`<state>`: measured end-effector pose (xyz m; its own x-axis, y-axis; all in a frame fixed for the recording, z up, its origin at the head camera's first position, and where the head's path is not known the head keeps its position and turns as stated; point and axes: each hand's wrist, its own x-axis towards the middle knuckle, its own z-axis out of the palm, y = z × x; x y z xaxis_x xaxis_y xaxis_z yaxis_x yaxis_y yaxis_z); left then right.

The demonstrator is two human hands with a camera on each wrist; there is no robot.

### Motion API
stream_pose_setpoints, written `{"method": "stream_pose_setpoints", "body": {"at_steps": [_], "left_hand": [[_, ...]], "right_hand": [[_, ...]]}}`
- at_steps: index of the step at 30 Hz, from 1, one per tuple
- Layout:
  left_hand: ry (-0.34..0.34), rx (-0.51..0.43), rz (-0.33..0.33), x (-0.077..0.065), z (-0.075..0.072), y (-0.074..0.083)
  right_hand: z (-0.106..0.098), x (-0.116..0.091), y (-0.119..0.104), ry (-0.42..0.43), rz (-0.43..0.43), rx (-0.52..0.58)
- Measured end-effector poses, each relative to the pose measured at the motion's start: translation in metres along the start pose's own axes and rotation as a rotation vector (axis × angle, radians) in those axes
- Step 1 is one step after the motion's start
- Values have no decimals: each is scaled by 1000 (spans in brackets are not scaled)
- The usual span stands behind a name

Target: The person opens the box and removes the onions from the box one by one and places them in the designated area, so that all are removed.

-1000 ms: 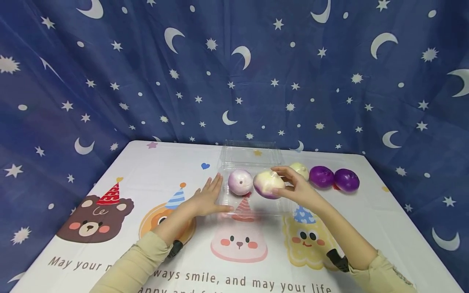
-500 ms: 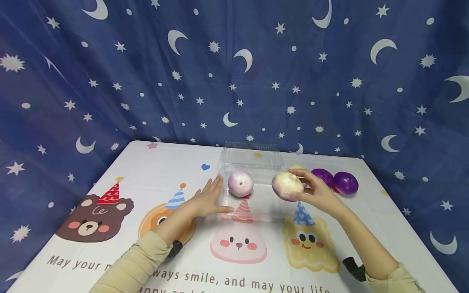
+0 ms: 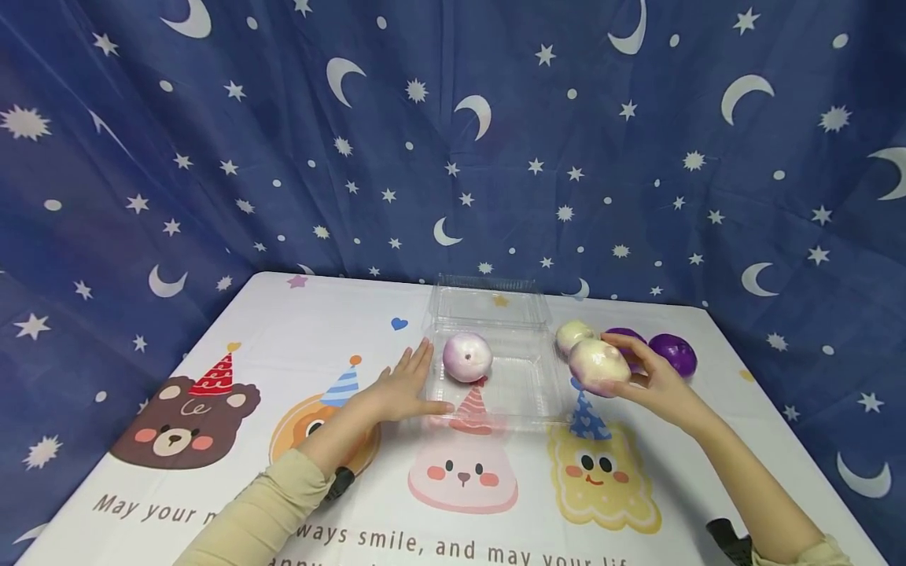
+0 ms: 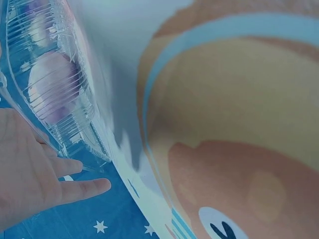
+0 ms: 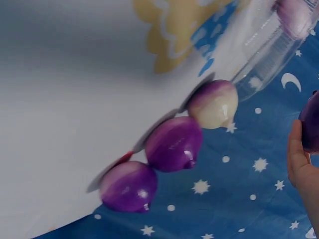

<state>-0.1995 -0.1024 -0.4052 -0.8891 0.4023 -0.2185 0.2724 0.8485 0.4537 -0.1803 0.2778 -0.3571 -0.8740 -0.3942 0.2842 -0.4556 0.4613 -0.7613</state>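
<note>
My right hand (image 3: 661,389) grips a pale onion (image 3: 598,366) with a purple-tinged base, thumb and fingers round its right side. It is held right of the clear plastic clamshell box (image 3: 527,393), whose lid stands raised at the back. Inside the box, at its left, sits a pinkish-white onion (image 3: 467,358). My left hand (image 3: 403,389) lies with straight, spread fingers along the box's left wall, thumb at the front corner. In the left wrist view its fingers (image 4: 84,189) show beside the ribbed box wall.
Right of the box stand a cream-and-purple onion (image 5: 214,103) and two deep purple onions, a middle one (image 5: 174,144) and an outer one (image 5: 128,186), in a row. A printed white cloth (image 3: 340,314) covers the table. A blue starry curtain (image 3: 396,141) hangs behind.
My right hand has moved right with the pale onion, from over the box to a spot in front of the other onions. The left hand stays at the box.
</note>
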Motion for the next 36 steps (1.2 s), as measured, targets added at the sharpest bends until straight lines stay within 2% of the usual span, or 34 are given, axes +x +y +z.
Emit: {"method": "stream_pose_setpoints", "body": {"at_steps": [11,17,25,31,36], "left_hand": [[21,6,-9,0,-2,-3],[21,21,7,1,-5,-1],[-3,3,21,4,2,3],[6,13,3,2,5,0],[8,25,13,1,2,-1]], "right_hand": [[-2,-4,19,8,21,-45],[4,-5,34,38,24,-16],[8,-18,42,50,109,-94],[10,-6,49,31,105,-135],[13,2,51,12,145,-154]]}}
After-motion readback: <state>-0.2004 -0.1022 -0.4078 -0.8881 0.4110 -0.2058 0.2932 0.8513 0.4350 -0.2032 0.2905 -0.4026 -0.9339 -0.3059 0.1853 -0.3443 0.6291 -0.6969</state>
